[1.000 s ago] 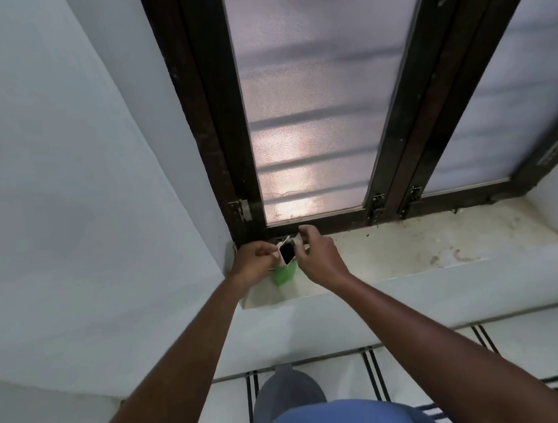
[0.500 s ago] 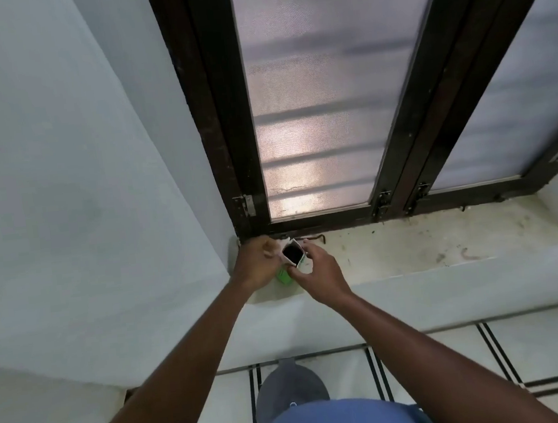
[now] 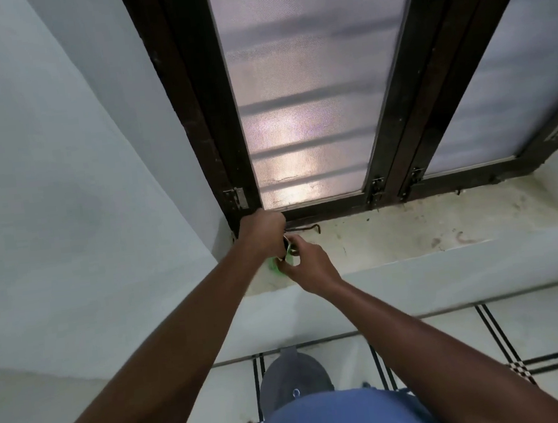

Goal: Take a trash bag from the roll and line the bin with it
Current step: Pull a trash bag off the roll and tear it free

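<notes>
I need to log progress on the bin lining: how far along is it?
Early. Nothing looks done: no loose bag and no bin in view. In hand: both hands, left and right, hold the green roll over the window sill. Left: free a bag, line the bin.

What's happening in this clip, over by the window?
A person stands at a windowsill and works with both hands at its left end. The left hand and the right hand together hold a small green and white roll, presumably the trash bags. Fingers of both curl round it. No bag hangs free yet, and no bin is in view. A grey shoe shows on the tiled floor below.
</notes>
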The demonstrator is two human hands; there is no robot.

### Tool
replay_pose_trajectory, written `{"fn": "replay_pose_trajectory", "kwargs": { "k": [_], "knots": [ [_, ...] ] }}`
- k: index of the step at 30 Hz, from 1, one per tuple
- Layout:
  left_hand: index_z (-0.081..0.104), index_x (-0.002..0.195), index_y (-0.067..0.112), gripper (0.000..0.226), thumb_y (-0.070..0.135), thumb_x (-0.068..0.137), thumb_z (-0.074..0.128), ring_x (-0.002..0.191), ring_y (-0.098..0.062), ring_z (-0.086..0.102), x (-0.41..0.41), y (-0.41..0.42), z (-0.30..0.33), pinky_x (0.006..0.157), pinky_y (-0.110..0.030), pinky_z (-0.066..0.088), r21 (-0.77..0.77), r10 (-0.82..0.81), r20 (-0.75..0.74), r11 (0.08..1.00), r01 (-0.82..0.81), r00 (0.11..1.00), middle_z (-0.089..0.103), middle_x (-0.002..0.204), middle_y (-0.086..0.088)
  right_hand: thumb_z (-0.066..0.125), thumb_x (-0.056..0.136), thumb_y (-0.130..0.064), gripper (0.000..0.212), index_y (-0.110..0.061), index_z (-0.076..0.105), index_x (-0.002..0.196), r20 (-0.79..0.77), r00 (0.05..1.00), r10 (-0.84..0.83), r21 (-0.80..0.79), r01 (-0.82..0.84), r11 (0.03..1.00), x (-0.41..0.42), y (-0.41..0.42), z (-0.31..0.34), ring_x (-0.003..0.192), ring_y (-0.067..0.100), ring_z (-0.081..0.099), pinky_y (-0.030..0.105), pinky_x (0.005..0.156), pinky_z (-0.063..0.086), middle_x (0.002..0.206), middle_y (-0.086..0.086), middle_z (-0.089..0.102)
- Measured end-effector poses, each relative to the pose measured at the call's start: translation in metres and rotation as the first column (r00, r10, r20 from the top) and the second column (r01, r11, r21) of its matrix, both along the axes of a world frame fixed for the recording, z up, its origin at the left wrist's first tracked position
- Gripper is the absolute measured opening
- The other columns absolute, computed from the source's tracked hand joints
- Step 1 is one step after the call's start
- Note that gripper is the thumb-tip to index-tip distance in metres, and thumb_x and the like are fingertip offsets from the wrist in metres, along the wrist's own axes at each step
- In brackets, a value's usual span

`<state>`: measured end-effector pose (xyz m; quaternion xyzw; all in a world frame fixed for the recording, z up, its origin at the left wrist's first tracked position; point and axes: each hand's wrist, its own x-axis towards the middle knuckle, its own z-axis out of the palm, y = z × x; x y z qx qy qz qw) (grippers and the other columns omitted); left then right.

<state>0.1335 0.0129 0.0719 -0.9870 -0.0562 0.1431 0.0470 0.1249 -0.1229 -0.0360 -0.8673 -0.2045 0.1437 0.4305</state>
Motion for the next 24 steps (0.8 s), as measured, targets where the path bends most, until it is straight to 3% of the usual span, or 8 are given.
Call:
{"fn": "replay_pose_trajectory", "kwargs": {
  "k": [7, 12, 16, 19, 22, 24],
  "knots": [
    [0.052, 0.074, 0.023, 0.039, 0.034, 0.075, 0.090, 0.064, -0.014, 0.057, 0.009, 0.007, -0.007, 0.054, -0.027, 0.042, -0.147, 0.104, -0.100, 0.982, -0.118, 0.990, 0.062, 0.076, 0.003, 0.085, 0.095, -0.040, 0.065, -0.026, 0.057, 0.153, -0.023, 1.000, -0.006, 0.000, 0.006, 1.000, 0.002, -0.003, 0.000, 0.122, 0.022, 0.073, 0.041, 0.098, 0.062, 0.139, -0.002, 0.076],
    [0.071, 0.091, 0.018, 0.029, 0.033, 0.075, 0.090, 0.073, -0.018, 0.068, 0.001, 0.009, -0.012, 0.060, -0.029, 0.050, -0.214, 0.115, -0.194, 0.964, -0.157, 0.974, 0.069, 0.082, 0.000, 0.087, 0.095, -0.034, 0.068, -0.021, 0.055, 0.154, -0.049, 0.999, 0.009, -0.040, -0.011, 0.999, -0.001, 0.002, -0.004, 0.119, 0.025, 0.073, 0.035, 0.095, 0.059, 0.138, 0.002, 0.075],
    [0.068, 0.081, 0.019, 0.040, 0.044, 0.062, 0.093, 0.065, -0.018, 0.068, -0.007, 0.015, -0.001, 0.049, -0.028, 0.042, -0.332, 0.124, -0.055, 0.933, -0.136, 0.991, 0.070, 0.073, 0.000, 0.086, 0.093, -0.033, 0.062, -0.025, 0.057, 0.148, -0.081, 0.997, 0.017, -0.040, -0.021, 0.999, 0.001, 0.006, -0.005, 0.114, 0.024, 0.073, 0.043, 0.095, 0.063, 0.132, -0.001, 0.077],
    [0.062, 0.071, 0.017, 0.053, 0.062, 0.051, 0.083, 0.066, -0.019, 0.070, -0.014, 0.022, 0.025, 0.054, -0.037, 0.055, -0.450, 0.242, 0.144, 0.879, -0.154, 0.960, 0.073, 0.070, -0.001, 0.090, 0.080, -0.039, 0.061, -0.026, 0.064, 0.135, 0.038, 0.999, -0.014, -0.137, 0.019, 0.990, 0.013, 0.002, -0.006, 0.110, 0.024, 0.068, 0.049, 0.092, 0.062, 0.123, -0.001, 0.072],
    [0.058, 0.056, 0.013, 0.050, 0.057, 0.056, 0.082, 0.050, -0.019, 0.061, -0.026, 0.027, 0.056, 0.047, -0.038, 0.050, -0.582, 0.373, 0.283, 0.799, -0.151, 0.883, 0.057, 0.052, 0.001, 0.085, 0.081, -0.045, 0.075, -0.028, 0.061, 0.150, 0.213, 0.975, 0.058, -0.397, 0.032, 0.917, 0.027, -0.007, -0.006, 0.127, 0.032, 0.054, 0.044, 0.101, 0.049, 0.136, 0.007, 0.062],
    [0.060, 0.052, 0.013, 0.047, 0.051, 0.064, 0.085, 0.043, -0.021, 0.056, -0.032, 0.025, 0.070, 0.044, -0.036, 0.046, -0.677, 0.472, 0.278, 0.714, -0.177, 0.837, 0.054, 0.046, -0.001, 0.081, 0.087, -0.047, 0.076, -0.031, 0.056, 0.156, 0.235, 0.968, 0.090, -0.447, 0.025, 0.894, 0.035, -0.008, -0.003, 0.134, 0.032, 0.048, 0.044, 0.105, 0.041, 0.143, 0.007, 0.060]
  ]
}}
